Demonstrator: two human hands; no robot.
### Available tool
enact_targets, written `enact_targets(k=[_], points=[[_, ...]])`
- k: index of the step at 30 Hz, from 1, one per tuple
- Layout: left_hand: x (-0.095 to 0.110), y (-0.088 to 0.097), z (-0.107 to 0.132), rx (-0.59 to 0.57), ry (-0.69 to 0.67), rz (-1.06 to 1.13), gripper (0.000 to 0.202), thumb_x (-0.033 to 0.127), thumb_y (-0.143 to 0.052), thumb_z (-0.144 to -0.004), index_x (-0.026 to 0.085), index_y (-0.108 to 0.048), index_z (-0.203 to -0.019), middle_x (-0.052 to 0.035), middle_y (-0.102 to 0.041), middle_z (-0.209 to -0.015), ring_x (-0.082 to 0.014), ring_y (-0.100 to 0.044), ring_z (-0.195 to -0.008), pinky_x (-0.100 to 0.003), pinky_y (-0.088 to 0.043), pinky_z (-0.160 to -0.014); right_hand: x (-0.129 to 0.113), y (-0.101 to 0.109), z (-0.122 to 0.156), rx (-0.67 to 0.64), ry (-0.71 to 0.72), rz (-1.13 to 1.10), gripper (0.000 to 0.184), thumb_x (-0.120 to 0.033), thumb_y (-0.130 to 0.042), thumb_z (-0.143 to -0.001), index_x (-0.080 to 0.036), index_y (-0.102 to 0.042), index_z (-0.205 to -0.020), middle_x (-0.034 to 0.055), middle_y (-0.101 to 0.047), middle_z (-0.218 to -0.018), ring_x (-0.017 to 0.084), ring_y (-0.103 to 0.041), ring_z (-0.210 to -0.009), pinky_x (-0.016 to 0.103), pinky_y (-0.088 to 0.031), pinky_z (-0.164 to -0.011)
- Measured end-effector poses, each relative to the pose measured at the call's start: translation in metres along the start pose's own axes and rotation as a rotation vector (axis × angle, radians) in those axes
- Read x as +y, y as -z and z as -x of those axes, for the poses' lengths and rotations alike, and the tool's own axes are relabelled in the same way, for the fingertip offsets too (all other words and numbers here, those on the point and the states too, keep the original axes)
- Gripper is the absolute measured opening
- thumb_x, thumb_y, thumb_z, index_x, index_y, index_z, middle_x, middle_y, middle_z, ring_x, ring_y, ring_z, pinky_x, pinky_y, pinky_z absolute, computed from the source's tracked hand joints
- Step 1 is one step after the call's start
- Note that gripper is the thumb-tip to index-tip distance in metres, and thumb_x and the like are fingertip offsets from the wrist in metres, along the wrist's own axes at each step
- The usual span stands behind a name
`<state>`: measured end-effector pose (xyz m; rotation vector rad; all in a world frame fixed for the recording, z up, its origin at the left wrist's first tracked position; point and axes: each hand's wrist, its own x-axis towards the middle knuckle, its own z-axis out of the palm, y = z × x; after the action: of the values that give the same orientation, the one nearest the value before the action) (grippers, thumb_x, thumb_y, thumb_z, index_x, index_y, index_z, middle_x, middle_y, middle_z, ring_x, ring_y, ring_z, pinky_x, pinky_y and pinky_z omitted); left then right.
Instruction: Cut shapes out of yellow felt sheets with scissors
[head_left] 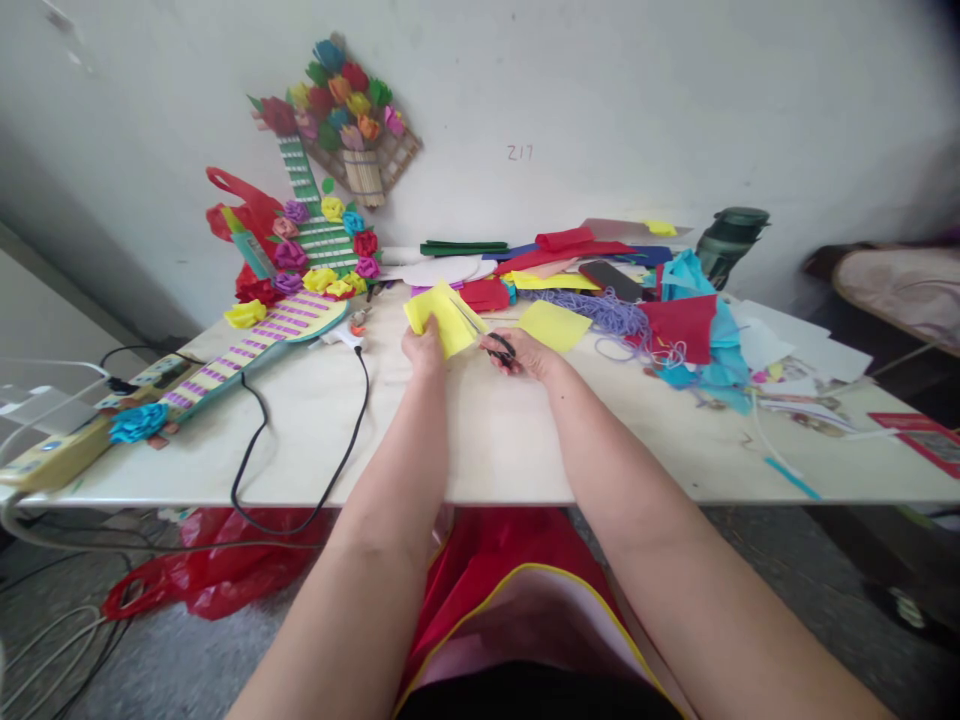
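My left hand [424, 350] pinches the lower edge of a folded yellow sheet [444, 316] and holds it up over the table [480, 440]. My right hand [521, 353] is closed around the black handles of scissors [491, 343], whose blades reach into the yellow sheet's right edge. A second flat yellow piece [553, 325] lies just right of my right hand.
A craft guitar with paper roses [292, 300] lies at the left, with a black cable [300, 450] looping over the table edge. Coloured sheets [570, 255], purple cord [600, 310], red and blue scraps [697, 335] and a green bottle [729, 240] crowd the back and right.
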<state>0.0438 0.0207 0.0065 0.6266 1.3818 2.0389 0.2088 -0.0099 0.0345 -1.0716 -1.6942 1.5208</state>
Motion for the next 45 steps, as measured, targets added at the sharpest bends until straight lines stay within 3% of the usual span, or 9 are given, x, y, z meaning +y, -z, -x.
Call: enact_targets(k=[12,21,23,27,32,38,45], points=[[-0.0005,0.0006,-0.0011,0.020,-0.004,0.001,0.010,0.021,-0.063,-0.075,0.013,-0.064,-0.082,-0.0090,-0.069,-0.084,-0.0190,-0.068,-0.083,-0.025,-0.053,-0.069,0.0026,-0.0011,-0.0030,0.051,0.004,0.053,0.023,-0.034,-0.060,-0.083,-0.017,-0.049,-0.072,-0.0073,-0.047,-0.046,0.003,-0.038,-0.031,0.016,-0.016,-0.030],[0.0055,0.0008,0.0037,0.027,0.004,0.024,0.010,0.020,-0.063,-0.075,0.012,-0.062,-0.080,-0.0099,-0.068,-0.086,-0.0181,-0.067,-0.079,-0.025,-0.053,-0.067,0.0042,-0.0005,-0.0038,0.063,0.003,0.009,0.018,-0.027,-0.062,-0.081,-0.017,-0.051,-0.072,-0.0080,-0.047,-0.044,0.003,-0.038,-0.031,0.015,-0.026,-0.032],[0.0070,0.0005,0.0051,0.026,0.007,0.022,0.009,0.020,-0.063,-0.076,0.012,-0.062,-0.081,-0.0099,-0.069,-0.086,-0.0178,-0.067,-0.080,-0.024,-0.053,-0.068,0.0040,-0.0010,-0.0035,0.066,-0.005,0.018,0.019,-0.029,-0.062,-0.082,-0.017,-0.051,-0.072,-0.0074,-0.048,-0.045,0.003,-0.039,-0.031,0.015,-0.023,-0.031],[0.0083,0.0002,0.0060,0.016,0.017,0.017,0.009,0.019,-0.063,-0.077,0.013,-0.062,-0.084,-0.0093,-0.069,-0.088,-0.0164,-0.067,-0.079,-0.022,-0.052,-0.067,0.0055,0.0001,-0.0053,0.046,-0.018,0.022,0.019,-0.034,-0.060,-0.083,-0.018,-0.052,-0.089,-0.0073,-0.052,-0.049,0.005,-0.043,-0.032,0.016,-0.019,-0.029],[0.0052,0.0010,0.0032,-0.032,0.009,0.001,0.012,0.020,-0.064,-0.076,0.012,-0.063,-0.084,-0.0100,-0.069,-0.088,-0.0171,-0.067,-0.080,-0.023,-0.052,-0.067,0.0069,0.0023,-0.0050,0.053,-0.018,0.009,0.061,-0.039,-0.060,-0.084,-0.019,-0.033,-0.134,-0.0079,-0.056,-0.050,0.008,-0.046,-0.033,0.016,-0.022,-0.030],[0.0031,0.0021,0.0032,-0.081,-0.006,-0.039,0.013,0.022,-0.065,-0.074,0.012,-0.063,-0.083,-0.0109,-0.070,-0.089,-0.0196,-0.068,-0.082,-0.025,-0.052,-0.068,0.0052,0.0029,0.0005,0.029,0.032,0.029,0.067,-0.044,-0.059,-0.084,-0.020,-0.032,-0.142,-0.0071,-0.057,-0.051,0.008,-0.048,-0.034,0.016,-0.022,-0.030],[-0.0004,0.0013,0.0010,-0.104,-0.008,-0.043,0.016,0.024,-0.065,-0.074,0.013,-0.063,-0.085,-0.0123,-0.070,-0.094,-0.0209,-0.068,-0.084,-0.026,-0.052,-0.070,0.0045,0.0022,-0.0009,0.029,0.033,0.020,0.060,-0.043,-0.056,-0.086,-0.022,-0.037,-0.138,-0.0074,-0.055,-0.051,0.007,-0.047,-0.034,0.016,-0.022,-0.030]])
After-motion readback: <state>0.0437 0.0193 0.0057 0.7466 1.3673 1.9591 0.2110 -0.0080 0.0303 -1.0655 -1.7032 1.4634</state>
